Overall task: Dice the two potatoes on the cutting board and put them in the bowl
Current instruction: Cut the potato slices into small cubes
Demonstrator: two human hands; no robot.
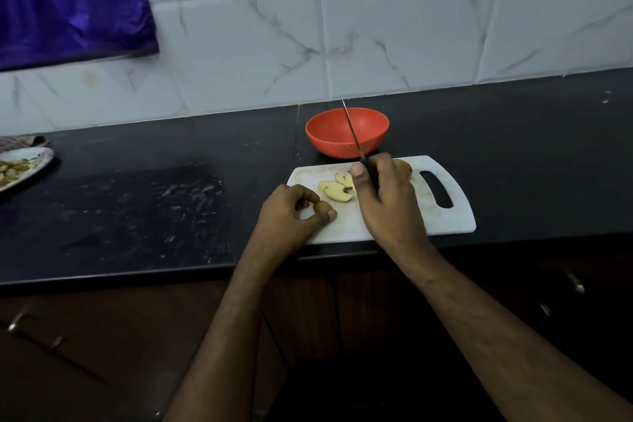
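Observation:
A white cutting board (445, 223) lies on the black counter, with a few pale potato slices (334, 189) near its left middle. My left hand (291, 216) pinches a small brown potato end piece (322, 206) at the board's left edge. My right hand (387, 195) grips a knife (352, 130) by its dark handle, the blade raised and pointing away over the red bowl (347, 134). A whole brown potato (404, 166) peeks out behind my right hand. The bowl stands just behind the board and looks empty.
A plate with food scraps (20, 166) sits at the far left of the counter (137, 209). A purple cloth (68, 0) hangs on the tiled wall at top left. Cabinet drawers with metal handles (575, 283) lie below the counter edge.

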